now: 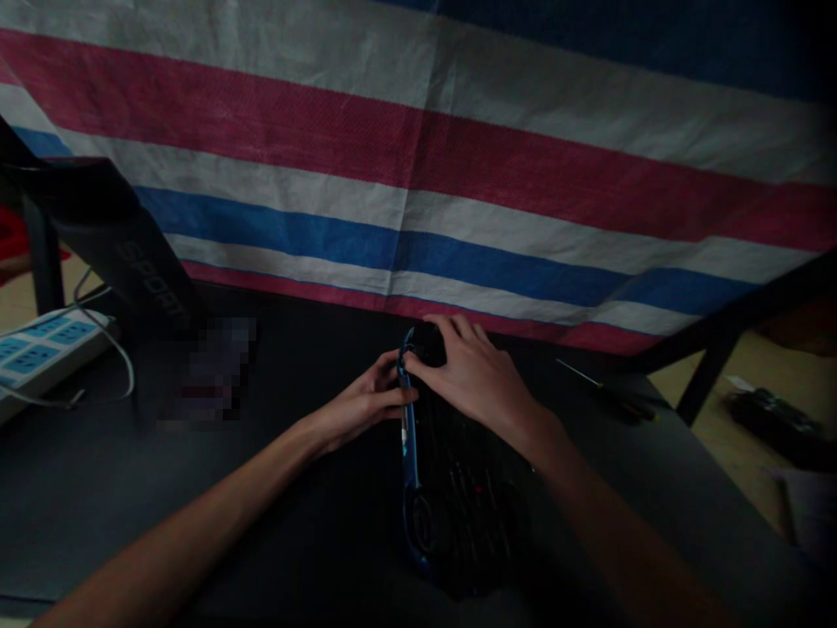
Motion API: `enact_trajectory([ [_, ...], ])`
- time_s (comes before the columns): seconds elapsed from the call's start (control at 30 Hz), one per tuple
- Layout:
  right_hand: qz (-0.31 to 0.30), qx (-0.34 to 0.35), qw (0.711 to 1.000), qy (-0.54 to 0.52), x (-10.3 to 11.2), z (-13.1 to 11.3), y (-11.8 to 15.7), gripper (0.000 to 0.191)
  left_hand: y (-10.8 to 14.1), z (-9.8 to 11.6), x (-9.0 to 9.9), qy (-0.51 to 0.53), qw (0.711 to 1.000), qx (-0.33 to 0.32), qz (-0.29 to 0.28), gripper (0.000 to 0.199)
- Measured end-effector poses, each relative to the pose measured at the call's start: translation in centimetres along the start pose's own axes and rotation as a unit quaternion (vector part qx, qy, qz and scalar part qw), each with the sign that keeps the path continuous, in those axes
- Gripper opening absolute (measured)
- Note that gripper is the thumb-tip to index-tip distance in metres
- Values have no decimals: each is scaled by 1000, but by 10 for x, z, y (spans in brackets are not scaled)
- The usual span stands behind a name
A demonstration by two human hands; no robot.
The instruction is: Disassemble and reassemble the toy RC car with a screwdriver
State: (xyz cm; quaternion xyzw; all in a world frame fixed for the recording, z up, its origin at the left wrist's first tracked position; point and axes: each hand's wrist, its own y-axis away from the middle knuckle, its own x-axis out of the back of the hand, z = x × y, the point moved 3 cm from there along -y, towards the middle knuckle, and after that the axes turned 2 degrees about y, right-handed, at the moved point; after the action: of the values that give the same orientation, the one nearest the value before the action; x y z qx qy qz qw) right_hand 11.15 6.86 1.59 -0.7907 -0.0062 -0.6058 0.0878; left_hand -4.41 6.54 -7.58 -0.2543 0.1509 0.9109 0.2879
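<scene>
A long dark device with a blue rim (411,462) stands on the black tabletop, its long side running away from me. Near its closer end is a round black part; cable-like lines on its right side are too dark to make out. My left hand (366,401) grips the blue rim from the left near the far end, fingers bent against it. Over that same end curls my right hand (474,375), thumb pressed at the rim and fingers around a black rounded part. What lies under the right palm is hidden.
A screwdriver (628,406) lies right of my right hand. To the left are a white power strip (62,336) with a cable, a black "SPORT" upright (140,262) and a blurred-out item (213,375). A striped sheet (327,131) hangs behind the black table (275,541).
</scene>
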Motion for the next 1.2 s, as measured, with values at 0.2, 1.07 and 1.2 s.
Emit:
enact_trajectory([
  [0.2,-33,18,999,-9,-5,-7,39,86,1,0,-2,-1,1000,-8,23,66],
  [1.07,-61,-244,789,-561,-16,174,93,50,-6,4,6,-175,980,-81,53,71],
  [1.2,-7,-253,772,-584,-28,189,89,44,-6,6,7,-213,971,-66,81,82],
])
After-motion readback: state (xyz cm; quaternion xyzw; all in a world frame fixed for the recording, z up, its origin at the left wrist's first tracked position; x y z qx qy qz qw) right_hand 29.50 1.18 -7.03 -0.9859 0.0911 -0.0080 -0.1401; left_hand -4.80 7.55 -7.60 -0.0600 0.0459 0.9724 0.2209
